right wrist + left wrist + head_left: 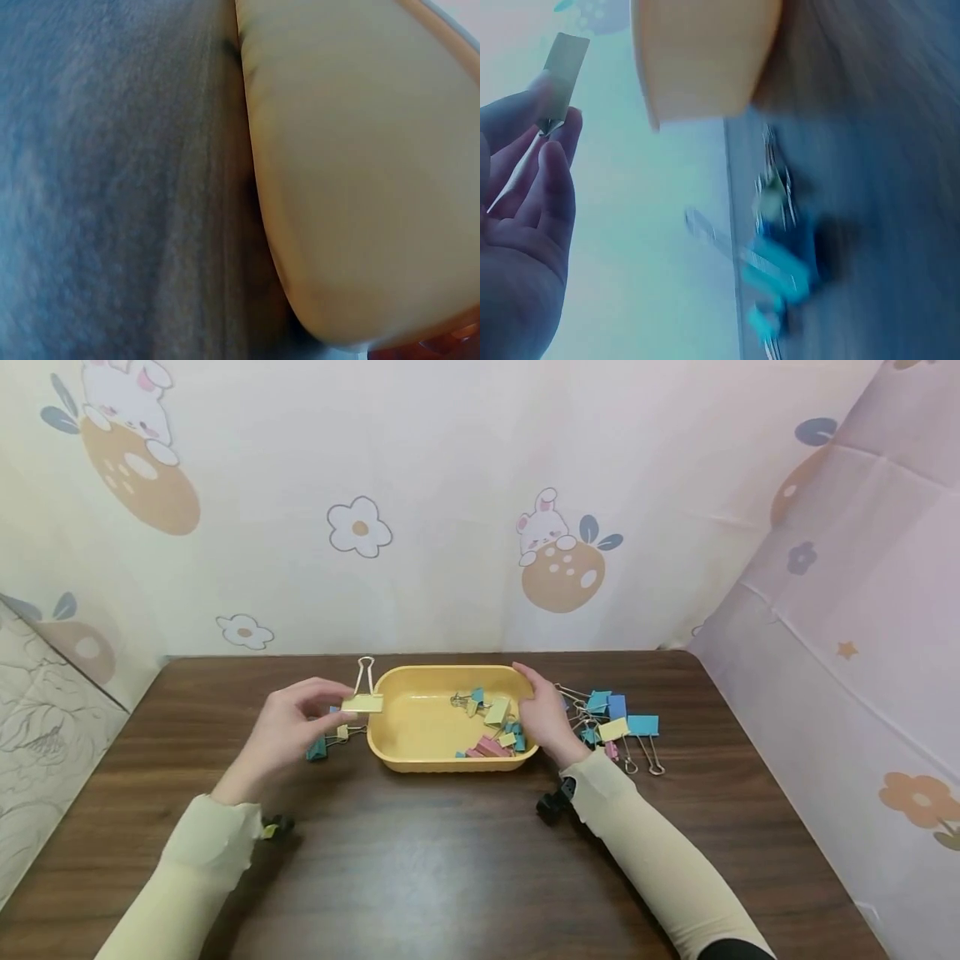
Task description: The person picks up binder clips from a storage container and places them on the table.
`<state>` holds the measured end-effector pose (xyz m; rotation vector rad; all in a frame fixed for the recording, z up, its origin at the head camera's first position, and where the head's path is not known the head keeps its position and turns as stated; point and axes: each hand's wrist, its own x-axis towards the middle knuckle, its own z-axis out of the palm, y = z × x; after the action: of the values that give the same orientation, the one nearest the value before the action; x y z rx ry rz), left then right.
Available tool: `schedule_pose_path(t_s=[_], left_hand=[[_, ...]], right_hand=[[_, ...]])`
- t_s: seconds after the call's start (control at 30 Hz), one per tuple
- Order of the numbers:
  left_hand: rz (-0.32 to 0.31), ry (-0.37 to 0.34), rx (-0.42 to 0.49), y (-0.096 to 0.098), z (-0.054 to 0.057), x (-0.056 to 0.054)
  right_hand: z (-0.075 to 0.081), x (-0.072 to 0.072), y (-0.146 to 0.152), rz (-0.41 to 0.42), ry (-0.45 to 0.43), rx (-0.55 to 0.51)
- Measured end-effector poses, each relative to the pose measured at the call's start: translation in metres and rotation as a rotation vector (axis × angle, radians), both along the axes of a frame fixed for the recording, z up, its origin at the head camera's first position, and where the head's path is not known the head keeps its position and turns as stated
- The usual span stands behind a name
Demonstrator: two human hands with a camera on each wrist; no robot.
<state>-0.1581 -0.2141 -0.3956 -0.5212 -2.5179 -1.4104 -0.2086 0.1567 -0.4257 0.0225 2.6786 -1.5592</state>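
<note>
Between the fingertips and thumb of my left hand (pixel 296 714) is a yellow binder clip (pixel 363 703), held up beside the left end of a yellow plastic tray (pixel 416 760). One wire handle of the clip points up. The left wrist view shows the same binder clip (pixel 566 67) pinched by the fingertips. My right hand (pixel 545 714) grips the tray's right end, covering part of the rim. Binder clips in pink (pixel 489 747), yellow and teal lie in the tray's right half. In the right wrist view the tray's outer wall (pixel 360 165) fills the right side.
Right of the tray lies a pile of blue, teal, yellow and pink binder clips (pixel 642 725). A smaller group, with a teal binder clip (pixel 317 749), sits on the left, partly behind my left hand. A patterned cloth (pixel 450 568) hangs behind the wooden table (pixel 405 860).
</note>
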Motion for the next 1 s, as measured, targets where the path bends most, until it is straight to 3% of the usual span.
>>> schedule_pose_path(t_s=[0.13,0.43,0.73,0.83,1.0], left_hand=[[0.026,0.009,-0.061,-0.018,-0.006,0.014],[-0.052,-0.077,-0.16,-0.036,-0.03,0.034],[-0.156,-0.207,-0.203,-0.04,-0.043,0.039],[-0.186,-0.223,-0.219,-0.041,-0.044,0.039],[-0.178,-0.22,-0.284,-0.044,-0.041,0.036]], right_hand=[[-0.001,0.0,-0.001,-0.004,-0.007,-0.005],[0.0,0.0,-0.001,-0.014,-0.013,0.0],[0.003,0.001,-0.002,-0.011,-0.019,-0.005],[0.003,0.001,-0.002,-0.014,-0.021,0.0],[0.003,0.0,-0.002,-0.017,-0.024,0.004]])
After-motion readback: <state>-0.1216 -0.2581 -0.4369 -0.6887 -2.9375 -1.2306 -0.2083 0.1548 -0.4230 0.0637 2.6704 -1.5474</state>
